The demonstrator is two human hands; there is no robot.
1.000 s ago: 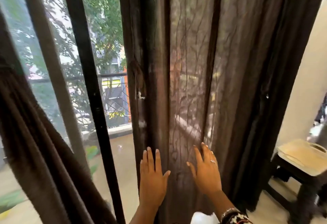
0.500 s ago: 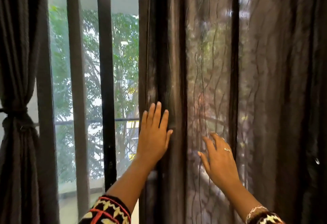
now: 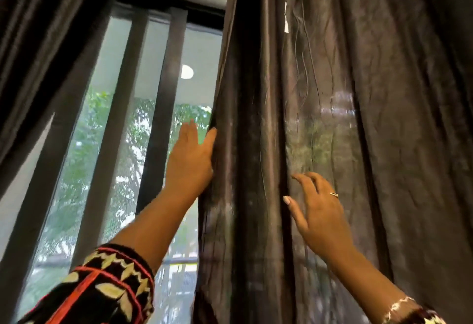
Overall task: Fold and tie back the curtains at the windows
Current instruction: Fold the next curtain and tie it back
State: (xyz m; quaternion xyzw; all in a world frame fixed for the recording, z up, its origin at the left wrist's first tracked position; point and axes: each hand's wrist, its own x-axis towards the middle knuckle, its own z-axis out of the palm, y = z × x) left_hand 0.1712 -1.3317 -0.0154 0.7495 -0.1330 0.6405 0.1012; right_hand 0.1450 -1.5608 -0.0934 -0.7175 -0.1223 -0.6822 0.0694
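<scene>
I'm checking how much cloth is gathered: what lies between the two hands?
In the head view, only hanging pleats of the dark curtain lie between the left hand at its edge and the right hand.

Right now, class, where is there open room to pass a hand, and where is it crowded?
Free: the strip in front of the window between the left curtain and the edge of the hanging curtain. Crowded: the folds between the left hand and right hand.

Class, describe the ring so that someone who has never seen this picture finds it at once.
A dark brown curtain fills the right half of the view. Low in front of it is the right hand, fingers spread. The ring is the pale metal band on one finger; the left hand shows none.
</scene>
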